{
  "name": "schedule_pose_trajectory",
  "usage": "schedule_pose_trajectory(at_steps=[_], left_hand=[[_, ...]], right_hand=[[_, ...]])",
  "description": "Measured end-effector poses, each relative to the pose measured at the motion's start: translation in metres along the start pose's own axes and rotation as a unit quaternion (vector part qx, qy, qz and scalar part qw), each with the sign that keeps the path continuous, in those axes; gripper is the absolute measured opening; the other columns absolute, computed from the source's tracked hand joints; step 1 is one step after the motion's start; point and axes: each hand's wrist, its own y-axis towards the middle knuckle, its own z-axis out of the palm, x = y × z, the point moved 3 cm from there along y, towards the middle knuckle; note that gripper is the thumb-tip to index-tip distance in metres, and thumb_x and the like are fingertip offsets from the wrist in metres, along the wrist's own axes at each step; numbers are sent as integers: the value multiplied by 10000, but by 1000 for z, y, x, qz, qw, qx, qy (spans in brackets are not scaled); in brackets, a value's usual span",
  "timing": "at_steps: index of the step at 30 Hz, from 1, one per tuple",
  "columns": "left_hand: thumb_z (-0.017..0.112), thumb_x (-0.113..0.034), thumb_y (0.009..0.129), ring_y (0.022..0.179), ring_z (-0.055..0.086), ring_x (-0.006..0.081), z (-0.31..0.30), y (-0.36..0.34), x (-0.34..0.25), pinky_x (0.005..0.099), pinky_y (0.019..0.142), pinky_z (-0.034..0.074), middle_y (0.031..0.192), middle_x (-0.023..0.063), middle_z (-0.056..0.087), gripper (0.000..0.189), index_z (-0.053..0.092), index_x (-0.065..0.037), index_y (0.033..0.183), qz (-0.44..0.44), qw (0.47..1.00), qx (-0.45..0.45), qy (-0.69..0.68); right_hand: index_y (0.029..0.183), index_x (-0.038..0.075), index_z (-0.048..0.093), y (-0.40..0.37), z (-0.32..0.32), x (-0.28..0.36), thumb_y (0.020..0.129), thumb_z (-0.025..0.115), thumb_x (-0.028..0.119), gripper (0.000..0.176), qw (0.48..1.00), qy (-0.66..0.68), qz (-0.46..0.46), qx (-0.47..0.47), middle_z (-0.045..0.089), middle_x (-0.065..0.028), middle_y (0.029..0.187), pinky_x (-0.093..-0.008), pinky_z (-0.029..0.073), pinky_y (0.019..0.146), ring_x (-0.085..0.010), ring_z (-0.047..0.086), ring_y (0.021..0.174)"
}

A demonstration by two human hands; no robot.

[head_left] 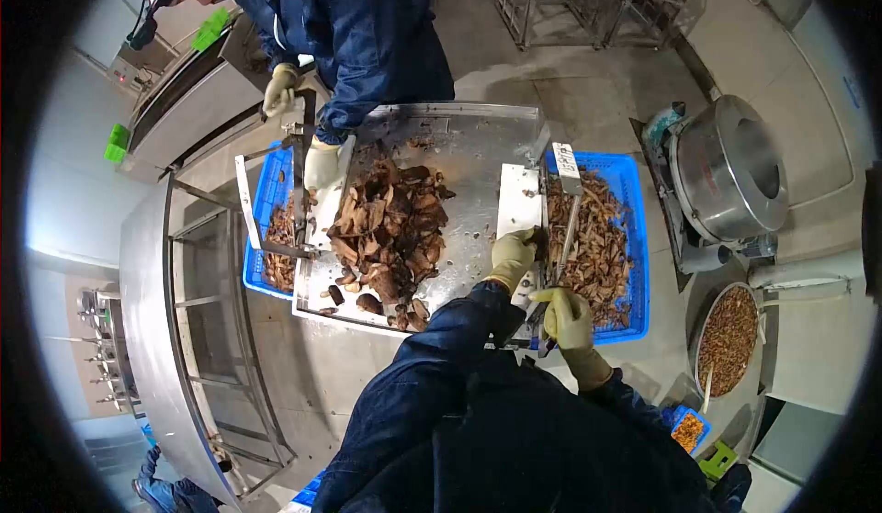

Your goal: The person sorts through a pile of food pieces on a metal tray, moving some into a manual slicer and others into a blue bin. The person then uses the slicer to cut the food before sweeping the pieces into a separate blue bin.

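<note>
Yellow-gloved, the right hand (567, 316) gripped a metal cutter (571, 228) mid-frame; the left hand (512, 257) curled on a white board (521, 202), its hold hidden.

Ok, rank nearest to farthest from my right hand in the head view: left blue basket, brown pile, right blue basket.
1. Right blue basket, beside your right hand.
2. Brown pile, on the steel table.
3. Left blue basket, at its left edge.
</note>
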Motion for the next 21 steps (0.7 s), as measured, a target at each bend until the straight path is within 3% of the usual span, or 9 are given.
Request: schedule_pose_trajectory(at_steps=[3, 5, 7, 8, 9, 11, 12, 17, 21], left_hand=[[702, -247, 797, 1022, 686, 301, -6, -3, -8, 366, 900, 535, 1113, 131, 714, 384, 715, -165, 1172, -27, 999, 29, -1], [670, -177, 800, 1028, 679, 321, -5, -5, -8, 381, 898, 536, 1102, 146, 714, 373, 707, -144, 1169, 45, 999, -17, -13], [663, -148, 797, 1032, 674, 334, -18, -16, -27, 392, 898, 536, 1094, 158, 713, 386, 692, -133, 1182, 69, 997, -41, -4], [731, -154, 801, 1030, 689, 275, -20, -19, -35, 350, 905, 542, 1144, 132, 711, 499, 626, -140, 1289, 32, 998, -18, 57], [733, -150, 795, 1010, 695, 268, -17, -17, -31, 346, 891, 547, 1119, 133, 716, 501, 629, -144, 1286, 20, 999, -27, 34], [738, -144, 785, 969, 706, 255, -7, -15, -20, 337, 863, 556, 1070, 135, 726, 506, 636, -153, 1280, -8, 999, -46, -14], [683, -123, 774, 976, 679, 356, -12, -17, -23, 400, 861, 541, 1029, 179, 715, 450, 650, -130, 1222, -17, 998, -37, -54], [710, -155, 766, 935, 693, 328, -12, -13, -21, 367, 810, 545, 1013, 140, 723, 468, 659, -173, 1230, -9, 998, -22, -62], [711, -201, 774, 938, 697, 318, -4, -12, -8, 382, 829, 551, 1038, 140, 723, 460, 670, -207, 1232, -43, 998, -36, -9]], right_hand=[[903, 6, 669, -15, 3, -41, 1052, 467, 260, 356, 997, -43, 41, -45, 482, 21, 544, -241, 308, 416, -64, 386, 412], [887, 3, 701, -15, -2, -67, 1019, 504, 239, 335, 998, -28, 40, -35, 482, 37, 580, -238, 352, 475, -55, 443, 499], [892, 8, 702, -13, -1, -52, 1019, 498, 228, 326, 997, -23, 58, -48, 484, 37, 581, -239, 351, 470, -57, 441, 495], [895, 10, 702, -13, 0, -43, 1018, 495, 223, 321, 996, -19, 69, -58, 485, 36, 581, -239, 350, 468, -57, 439, 492], [884, 20, 704, -7, -3, -29, 1015, 501, 214, 310, 998, -34, -19, -43, 484, 35, 580, -241, 347, 457, -60, 439, 485], [894, 28, 707, -7, 10, 13, 1011, 504, 207, 295, 997, 14, 4, -82, 476, 38, 572, -241, 342, 450, -61, 438, 481], [879, 21, 685, -9, 8, 0, 1015, 500, 185, 282, 998, -4, -6, -69, 465, 40, 554, -242, 321, 434, -52, 417, 458], [837, 14, 618, -13, 1, -76, 1030, 515, 202, 289, 997, 15, 34, -74, 455, 24, 531, -254, 332, 398, -63, 422, 423], [846, -18, 650, -7, 12, 2, 1049, 461, 221, 366, 994, 34, -9, -101, 411, 42, 527, -245, 330, 397, -46, 371, 417]])
